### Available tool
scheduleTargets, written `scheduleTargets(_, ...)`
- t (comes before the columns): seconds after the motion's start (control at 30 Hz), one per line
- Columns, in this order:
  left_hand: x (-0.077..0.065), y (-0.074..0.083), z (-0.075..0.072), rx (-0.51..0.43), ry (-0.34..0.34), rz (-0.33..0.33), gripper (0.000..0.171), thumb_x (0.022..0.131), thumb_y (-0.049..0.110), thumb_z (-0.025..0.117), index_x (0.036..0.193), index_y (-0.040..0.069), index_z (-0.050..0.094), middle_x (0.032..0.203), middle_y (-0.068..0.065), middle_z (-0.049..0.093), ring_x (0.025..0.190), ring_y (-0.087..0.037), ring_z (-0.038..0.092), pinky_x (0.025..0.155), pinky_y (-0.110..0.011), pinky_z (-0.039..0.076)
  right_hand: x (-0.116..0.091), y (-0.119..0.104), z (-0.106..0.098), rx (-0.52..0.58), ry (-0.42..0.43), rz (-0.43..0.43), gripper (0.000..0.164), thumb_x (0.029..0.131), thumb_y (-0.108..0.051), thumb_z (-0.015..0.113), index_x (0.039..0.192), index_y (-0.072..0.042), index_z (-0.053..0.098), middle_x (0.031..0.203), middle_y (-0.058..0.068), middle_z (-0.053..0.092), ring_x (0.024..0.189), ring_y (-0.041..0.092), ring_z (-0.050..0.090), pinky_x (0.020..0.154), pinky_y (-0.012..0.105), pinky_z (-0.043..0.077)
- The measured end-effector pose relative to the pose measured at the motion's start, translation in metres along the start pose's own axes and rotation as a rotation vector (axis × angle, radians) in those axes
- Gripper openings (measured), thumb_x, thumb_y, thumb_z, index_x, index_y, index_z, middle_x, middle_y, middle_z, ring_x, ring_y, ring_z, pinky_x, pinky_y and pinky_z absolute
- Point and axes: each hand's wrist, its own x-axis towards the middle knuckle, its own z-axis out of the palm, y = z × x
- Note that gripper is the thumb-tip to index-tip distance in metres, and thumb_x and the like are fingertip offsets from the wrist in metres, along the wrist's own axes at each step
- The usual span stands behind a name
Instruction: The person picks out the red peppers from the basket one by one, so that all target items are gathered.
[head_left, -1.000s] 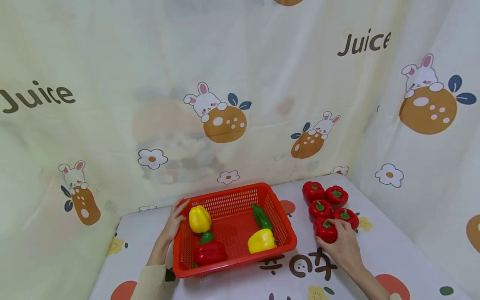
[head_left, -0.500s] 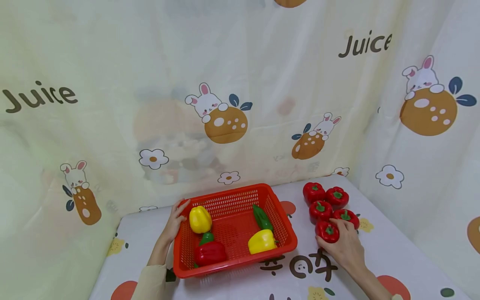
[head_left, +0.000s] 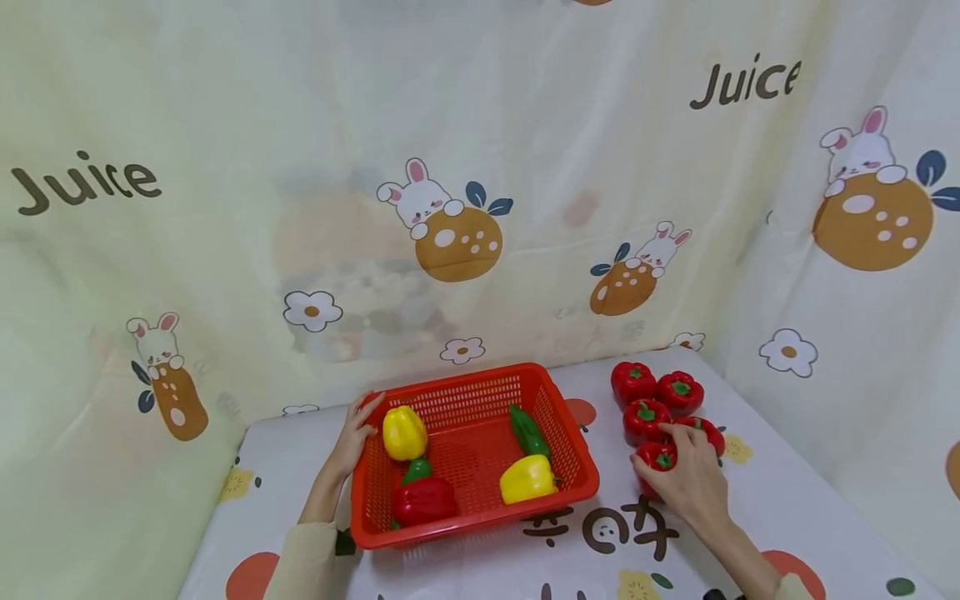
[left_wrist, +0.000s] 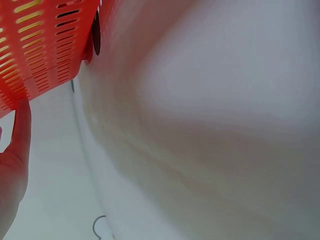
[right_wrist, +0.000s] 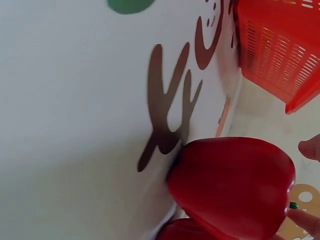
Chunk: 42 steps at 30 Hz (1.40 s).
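My left hand (head_left: 351, 440) grips the left end of the red plastic basket (head_left: 468, 527) near its back corner. In the left wrist view a finger (left_wrist: 21, 125) lies against the slotted outer wall. Beside the basket, at the right, my right hand (head_left: 693, 477) hovers over the nearest red bell pepper (head_left: 654, 457), its fingers spread. The right wrist view shows the thumb (right_wrist: 311, 148) apart from this pepper (right_wrist: 232, 185), which stands on the table; a fingertip is close to the stem, contact unclear. Several more red bell peppers (head_left: 632, 382) stand behind it in a cluster.
Inside the basket are a yellow bell pepper (head_left: 405, 433) at left, another yellow bell pepper (head_left: 528, 479) at right, a red bell pepper (head_left: 424, 501), a long green pepper (head_left: 529, 431) and a partly hidden green one (head_left: 417, 471). Printed curtains (head_left: 360, 108) enclose the table.
My right hand has loosened from the nearest red bell pepper and risen slightly. The view has shifted a little. My left hand and the basket stay as they were.
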Motion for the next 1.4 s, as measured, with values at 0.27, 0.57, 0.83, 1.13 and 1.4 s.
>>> scheduleTargets(0.27, 0.0, 0.0, 0.0, -0.006, -0.005, -0.015, 0.058, 0.089, -0.011, 0.037, 0.147, -0.01, 0.034, 0.157, -0.03, 0.008, 0.144, -0.048, 0.006, 0.112, -0.066, 0.005, 0.016, -0.019, -0.004, 0.009, 0.013, -0.08, 0.068, 0.072, -0.027, 0.083, 0.126, 0.004, 0.056, 0.123, 0.031, 0.051, 0.108, 0.045, 0.05, 0.077, 0.063, 0.051)
scheduleTargets(0.57, 0.001, -0.002, -0.001, -0.021, -0.018, -0.019, 0.058, 0.09, -0.011, 0.037, 0.147, -0.009, 0.033, 0.158, -0.029, 0.007, 0.143, -0.048, 0.006, 0.113, -0.066, 0.006, 0.03, -0.06, -0.001, 0.061, -0.108, -0.097, 0.066, 0.077, -0.032, 0.079, 0.13, 0.001, 0.056, 0.13, 0.028, 0.049, 0.113, 0.042, 0.05, 0.082, 0.06, 0.051)
scheduleTargets(0.83, 0.001, -0.004, -0.002, -0.031, -0.014, -0.019, 0.058, 0.09, -0.011, 0.037, 0.148, -0.009, 0.032, 0.158, -0.029, 0.006, 0.144, -0.048, 0.006, 0.113, -0.066, 0.005, 0.037, -0.107, 0.009, 0.135, -0.289, -0.136, 0.064, 0.081, -0.037, 0.076, 0.131, -0.003, 0.055, 0.13, 0.024, 0.053, 0.109, 0.037, 0.055, 0.084, 0.055, 0.053)
scheduleTargets(1.13, 0.002, -0.004, -0.001, -0.018, -0.018, -0.006, 0.057, 0.09, -0.01, 0.037, 0.147, -0.009, 0.034, 0.158, -0.029, 0.006, 0.143, -0.048, 0.007, 0.112, -0.067, 0.007, 0.023, -0.16, 0.029, 0.243, -0.493, -0.191, 0.061, 0.08, -0.037, 0.078, 0.131, -0.01, 0.058, 0.133, 0.012, 0.057, 0.118, 0.032, 0.054, 0.094, 0.055, 0.048)
scheduleTargets(1.4, 0.003, -0.004, -0.003, -0.015, -0.012, -0.007, 0.058, 0.09, -0.01, 0.038, 0.148, -0.008, 0.034, 0.158, -0.029, 0.007, 0.144, -0.048, 0.008, 0.112, -0.066, 0.007, 0.007, -0.206, 0.05, 0.281, -0.666, -0.271, 0.064, 0.082, -0.043, 0.074, 0.134, -0.011, 0.056, 0.135, 0.012, 0.055, 0.118, 0.03, 0.053, 0.094, 0.056, 0.048)
